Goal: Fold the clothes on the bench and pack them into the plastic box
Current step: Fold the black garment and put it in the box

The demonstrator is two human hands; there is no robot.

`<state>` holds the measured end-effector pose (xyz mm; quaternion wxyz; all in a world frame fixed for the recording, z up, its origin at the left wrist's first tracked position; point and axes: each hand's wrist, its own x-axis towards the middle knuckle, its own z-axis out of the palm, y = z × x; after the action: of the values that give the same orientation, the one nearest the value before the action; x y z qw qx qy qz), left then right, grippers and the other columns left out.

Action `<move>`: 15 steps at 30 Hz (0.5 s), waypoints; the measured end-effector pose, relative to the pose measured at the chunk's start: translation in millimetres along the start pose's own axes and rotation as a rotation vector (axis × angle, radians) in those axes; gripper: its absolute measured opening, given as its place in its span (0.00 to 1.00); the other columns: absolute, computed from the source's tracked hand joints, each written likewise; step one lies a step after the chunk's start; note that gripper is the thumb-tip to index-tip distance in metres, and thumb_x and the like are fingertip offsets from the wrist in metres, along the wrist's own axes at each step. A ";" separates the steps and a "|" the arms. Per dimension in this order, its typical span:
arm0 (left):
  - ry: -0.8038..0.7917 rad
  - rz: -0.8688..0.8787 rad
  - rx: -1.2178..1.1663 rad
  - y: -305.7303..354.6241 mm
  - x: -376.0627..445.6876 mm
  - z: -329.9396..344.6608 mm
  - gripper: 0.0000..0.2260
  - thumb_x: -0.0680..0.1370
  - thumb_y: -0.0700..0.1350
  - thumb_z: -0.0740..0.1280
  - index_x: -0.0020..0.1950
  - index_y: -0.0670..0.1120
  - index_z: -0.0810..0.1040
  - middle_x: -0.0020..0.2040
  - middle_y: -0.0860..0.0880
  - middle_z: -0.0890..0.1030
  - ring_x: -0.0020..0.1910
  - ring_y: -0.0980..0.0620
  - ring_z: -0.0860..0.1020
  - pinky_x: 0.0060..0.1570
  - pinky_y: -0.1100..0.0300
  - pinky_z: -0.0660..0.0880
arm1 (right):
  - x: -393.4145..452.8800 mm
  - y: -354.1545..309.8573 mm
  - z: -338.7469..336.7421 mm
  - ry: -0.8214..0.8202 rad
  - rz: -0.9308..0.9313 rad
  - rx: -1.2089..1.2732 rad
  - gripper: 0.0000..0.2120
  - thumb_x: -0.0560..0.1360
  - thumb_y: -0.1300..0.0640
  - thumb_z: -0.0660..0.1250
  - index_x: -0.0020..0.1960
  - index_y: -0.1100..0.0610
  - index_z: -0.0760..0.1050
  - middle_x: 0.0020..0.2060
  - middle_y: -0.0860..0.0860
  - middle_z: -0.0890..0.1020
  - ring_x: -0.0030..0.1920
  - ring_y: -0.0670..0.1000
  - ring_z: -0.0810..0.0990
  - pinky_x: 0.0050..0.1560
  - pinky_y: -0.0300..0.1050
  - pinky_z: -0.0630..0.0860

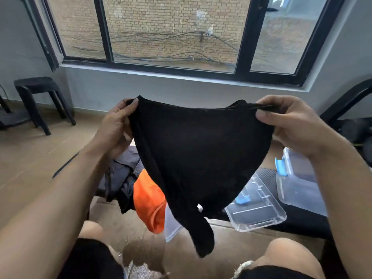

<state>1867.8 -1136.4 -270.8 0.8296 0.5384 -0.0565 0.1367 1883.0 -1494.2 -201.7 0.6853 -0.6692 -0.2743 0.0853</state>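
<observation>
The fingers (134, 103) of the left hand (116, 125) are closed on the upper left corner of a black garment (199, 152), with the thumb lying on the front of the cloth and the other fingers hidden behind it. The fingers (261, 117) of the right hand (291, 125) pinch the upper right corner, where the cloth is gathered into a thin dark strip that passes between the thumb and the fingers above it. Between the two hands the top edge of the garment hangs in a shallow curve. From this edge the cloth falls down and narrows to a point, which ends above the floor between the person's knees. Both hands hold the garment in the air, in front of the window (173, 33).

Below and behind the garment is the worktop (302, 222), dark and low. On its left part lies a pile of dark clothes (120, 178), and just beside it an orange garment (149, 202) hangs over the front edge. To the right of the hanging cloth stands a clear plastic box (298, 178) with blue clips, and its clear lid (259, 210) lies in front of it, partly behind the black garment. At the far left, near the wall, stands a black stool (38, 97).
</observation>
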 end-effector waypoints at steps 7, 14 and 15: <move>0.076 -0.139 0.370 -12.2 7.8 -2.6 0.02 0.80 0.43 0.68 0.49 0.47 0.78 0.38 0.53 0.83 0.36 0.56 0.80 0.39 0.61 0.77 | 15.3 2.4 -24.4 0.278 0.161 -0.638 0.06 0.70 0.56 0.78 0.47 0.54 0.86 0.35 0.49 0.87 0.35 0.44 0.82 0.33 0.35 0.80; 0.082 -0.248 0.438 -56.3 9.7 -10.2 0.05 0.81 0.42 0.69 0.50 0.44 0.85 0.44 0.47 0.86 0.41 0.51 0.83 0.40 0.60 0.81 | 25.6 60.6 -38.1 0.346 0.311 -0.479 0.08 0.74 0.56 0.76 0.50 0.59 0.84 0.40 0.54 0.85 0.38 0.48 0.81 0.31 0.35 0.77; 0.115 -0.236 0.452 -59.6 12.0 -9.2 0.05 0.80 0.42 0.69 0.49 0.45 0.85 0.43 0.48 0.86 0.40 0.52 0.83 0.37 0.62 0.80 | 28.7 67.6 -38.2 0.365 0.313 -0.437 0.08 0.75 0.55 0.75 0.51 0.59 0.83 0.41 0.54 0.84 0.38 0.49 0.81 0.32 0.38 0.78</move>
<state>1896.0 -1148.9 -324.1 0.7003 0.7043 0.0859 0.0787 1942.7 -1507.5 -257.5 0.5420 -0.8387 -0.0525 0.0075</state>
